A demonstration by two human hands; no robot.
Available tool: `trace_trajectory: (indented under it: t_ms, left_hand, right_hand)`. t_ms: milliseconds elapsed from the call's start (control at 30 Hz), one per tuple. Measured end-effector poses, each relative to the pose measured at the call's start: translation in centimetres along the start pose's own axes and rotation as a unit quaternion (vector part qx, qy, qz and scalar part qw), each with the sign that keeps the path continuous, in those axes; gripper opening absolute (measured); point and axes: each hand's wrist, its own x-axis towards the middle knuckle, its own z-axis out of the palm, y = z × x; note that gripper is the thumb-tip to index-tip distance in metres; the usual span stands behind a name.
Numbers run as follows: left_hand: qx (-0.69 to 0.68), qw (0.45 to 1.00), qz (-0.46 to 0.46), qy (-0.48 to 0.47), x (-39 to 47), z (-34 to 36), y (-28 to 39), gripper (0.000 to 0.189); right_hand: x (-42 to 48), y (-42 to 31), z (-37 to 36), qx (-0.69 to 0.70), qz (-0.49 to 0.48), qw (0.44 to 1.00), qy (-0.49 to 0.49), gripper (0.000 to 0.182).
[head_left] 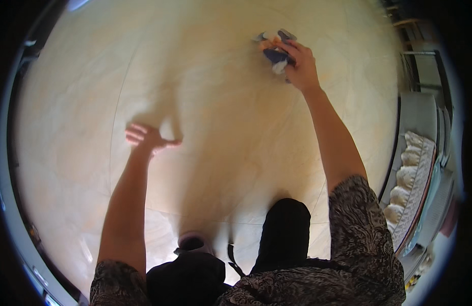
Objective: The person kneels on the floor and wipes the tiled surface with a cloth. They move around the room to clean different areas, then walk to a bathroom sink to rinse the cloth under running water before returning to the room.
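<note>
On the glossy beige tiled floor (228, 145), ahead and to the right, my right hand (303, 67) grips a crumpled cloth (276, 56) in dark blue, white and orange. The cloth lies against the tile under my fingers, and part of it is hidden by them. Farther left and closer to my body is my left hand (152, 139), which holds nothing. Its thumb is spread away from the fingers, and its shadow falls on the tile beside it. Whether that palm rests on the floor cannot be told.
A grey sofa (417, 114) with a ruffled cover (408, 183) stands along the right side. Past it is a dark-framed piece of furniture (427, 69). A pale, dark-edged cabinet base (14, 214) runs down the left. My black-trousered knee (285, 229) and a shoe (194, 241) are below.
</note>
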Motion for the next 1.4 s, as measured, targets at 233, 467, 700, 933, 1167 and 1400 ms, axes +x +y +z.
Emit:
trace_trajectory:
  t_ms: [233,467,700,933,1167,1400]
  left_hand:
    - [0.090,0.995,-0.005,-0.047,0.1,0.1,0.1,0.157]
    - [0.104,0.994,0.001,-0.032,-0.8,0.1,-0.1,0.156]
    - [0.035,0.999,-0.012,-0.021,-1.7,-0.5,0.2,0.155]
    - [0.035,0.999,-0.022,-0.023,-2.2,-0.5,1.1,0.153]
    - [0.024,0.999,-0.022,-0.027,-2.4,-1.0,0.8,0.156]
    - [-0.006,0.999,0.000,-0.039,-2.3,-0.4,1.0,0.160]
  right_hand:
    - [-19.5,-21.6,-2.5,-0.118,0.037,0.990,-0.063,0.052]
    - [-25.9,-23.5,4.2,-0.144,0.371,0.911,-0.107,0.072]
    - [-2.8,-0.2,1.6,-0.248,0.238,0.926,-0.156,0.070]
    - [-7.8,-1.7,-11.9,0.389,0.262,0.882,0.050,0.062]
    - [-30.6,-10.9,-10.7,0.229,0.730,0.583,0.274,0.050]
    - [-25.9,-3.3,0.8,-0.171,0.832,0.526,0.047,0.093]
